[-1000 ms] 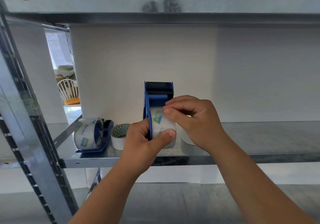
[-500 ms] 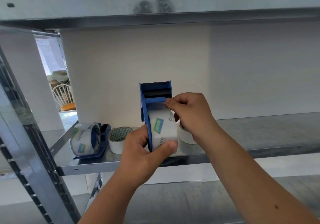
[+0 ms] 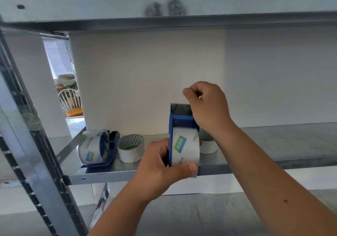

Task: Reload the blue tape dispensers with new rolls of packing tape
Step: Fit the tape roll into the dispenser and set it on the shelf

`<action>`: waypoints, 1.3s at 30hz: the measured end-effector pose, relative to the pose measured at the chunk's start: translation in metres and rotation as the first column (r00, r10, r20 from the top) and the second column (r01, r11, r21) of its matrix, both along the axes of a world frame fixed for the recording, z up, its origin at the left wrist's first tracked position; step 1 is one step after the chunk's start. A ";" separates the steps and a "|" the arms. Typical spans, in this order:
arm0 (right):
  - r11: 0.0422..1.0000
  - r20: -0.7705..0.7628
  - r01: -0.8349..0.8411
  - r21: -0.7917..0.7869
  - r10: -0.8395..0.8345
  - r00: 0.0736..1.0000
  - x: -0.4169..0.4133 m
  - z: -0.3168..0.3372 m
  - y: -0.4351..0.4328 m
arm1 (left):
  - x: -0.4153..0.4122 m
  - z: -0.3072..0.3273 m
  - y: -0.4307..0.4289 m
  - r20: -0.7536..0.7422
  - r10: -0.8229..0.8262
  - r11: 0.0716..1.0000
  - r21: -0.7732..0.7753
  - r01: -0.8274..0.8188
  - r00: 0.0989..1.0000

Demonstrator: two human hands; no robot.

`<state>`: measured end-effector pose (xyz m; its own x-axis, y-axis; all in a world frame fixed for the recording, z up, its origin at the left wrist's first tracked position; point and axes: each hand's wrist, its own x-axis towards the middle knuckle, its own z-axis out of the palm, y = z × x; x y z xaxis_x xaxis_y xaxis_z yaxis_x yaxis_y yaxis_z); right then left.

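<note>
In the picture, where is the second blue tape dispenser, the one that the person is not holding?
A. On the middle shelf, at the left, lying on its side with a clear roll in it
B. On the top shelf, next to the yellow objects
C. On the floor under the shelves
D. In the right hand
A: the second dispenser lies on its side on the shelf, left of a white roll, with a clear roll mounted on it.

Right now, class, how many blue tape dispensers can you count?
2: one dispenser lies on the shelf at left; the other dispenser is held upright in the left hand.
</note>
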<state>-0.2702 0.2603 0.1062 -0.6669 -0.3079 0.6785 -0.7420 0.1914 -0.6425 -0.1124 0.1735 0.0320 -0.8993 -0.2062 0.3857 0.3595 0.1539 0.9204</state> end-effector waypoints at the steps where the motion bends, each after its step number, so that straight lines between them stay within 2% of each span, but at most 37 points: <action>1: 1.000 -0.004 0.013 0.016 -0.013 1.000 -0.004 0.004 -0.002 | -0.001 0.001 0.000 0.005 -0.014 1.000 0.010 0.014 1.000; 5: 0.999 0.023 0.031 0.030 -0.031 0.999 -0.025 0.019 -0.013 | -0.003 0.007 -0.004 0.004 -0.041 0.999 0.019 0.041 0.999; 10: 0.998 0.263 -0.050 -0.031 0.057 0.963 -0.052 0.023 -0.029 | -0.003 0.013 -0.008 -0.029 -0.063 0.997 0.042 0.064 0.998; 18: 0.996 0.529 -0.038 -0.087 0.078 0.845 -0.075 0.026 -0.029 | 0.004 0.009 -0.011 -0.047 -0.106 0.990 0.084 0.110 0.993; 23: 0.988 0.592 -0.020 -0.150 0.106 0.799 -0.080 0.013 -0.032 | 0.007 0.010 -0.018 -0.071 -0.111 0.984 0.132 0.120 0.991; 26: 0.990 0.614 -0.027 -0.137 0.106 0.782 -0.076 0.001 -0.033 | 0.007 0.010 -0.024 -0.098 -0.122 0.980 0.145 0.136 0.988; 31: 0.982 0.632 -0.067 -0.176 0.165 0.758 -0.062 -0.014 -0.028 | 0.013 0.020 -0.033 -0.255 -0.178 0.942 0.234 0.240 0.950; 34: 0.965 0.614 -0.170 -0.199 0.258 0.746 -0.040 -0.026 -0.024 | 0.015 0.033 -0.038 -0.341 -0.173 0.926 0.263 0.271 0.924; 37: 0.900 0.654 -0.315 -0.301 0.435 0.619 -0.017 -0.037 -0.020 | 0.009 0.044 -0.039 -0.354 -0.163 0.920 0.282 0.271 0.921; 39: 0.876 0.724 -0.320 -0.360 0.479 0.496 -0.013 -0.046 -0.019 | 0.005 0.044 -0.040 -0.347 -0.122 0.913 0.328 0.242 0.930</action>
<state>-0.2828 0.2417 0.0606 -0.7798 -0.6254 0.0265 0.0894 -0.1533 -0.9841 -0.1075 0.1332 0.0757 -0.7796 -0.2287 0.5831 0.6261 -0.2610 0.7347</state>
